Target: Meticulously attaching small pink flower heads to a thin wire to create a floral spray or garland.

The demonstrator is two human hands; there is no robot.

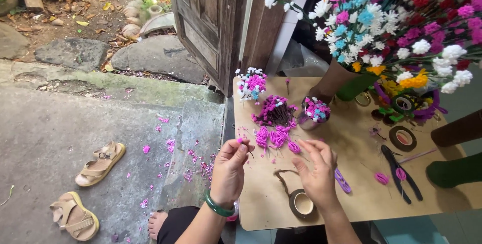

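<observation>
Grey concrete floor (65, 118) across the left, strewn with small pink petals, with mossy flat stones and bare earth beyond. Weathered dark wooden door (206, 18) standing open at far centre. Pale plywood desk (351, 193) filling the right near side. At far right on the desk, a big spray of handmade pompom flowers (401, 23) in white, pink, blue, red and yellow, rising from brown and green wrapped stems. Pair of tan strappy sandals (88, 186) lying on the floor, near left, well apart from the desk.

Left hand (230, 171), with a green bangle at the wrist, raised over the desk's left edge, fingers (243, 146) pinched shut on a tiny pink flower bud (240, 141). Right hand (317, 171) just beside it, fingers curled loosely and drawn together; whether gripping anything, cannot tell.

Beyond the hands, a loose heap of magenta fuzzy flower heads (276, 137) on the desk, then a dark-stemmed bunch of purple buds (275, 111), a small cup of pink and white buds (316, 111) and a little pink and white posy (251, 83). Black-handled pliers (399, 171) to the right, near two pink pompoms. Brown tape roll (402, 138) further right; another brown tape roll (301, 204) just below the right hand. Purple twisted wire piece (343, 180) close to the right wrist.
</observation>
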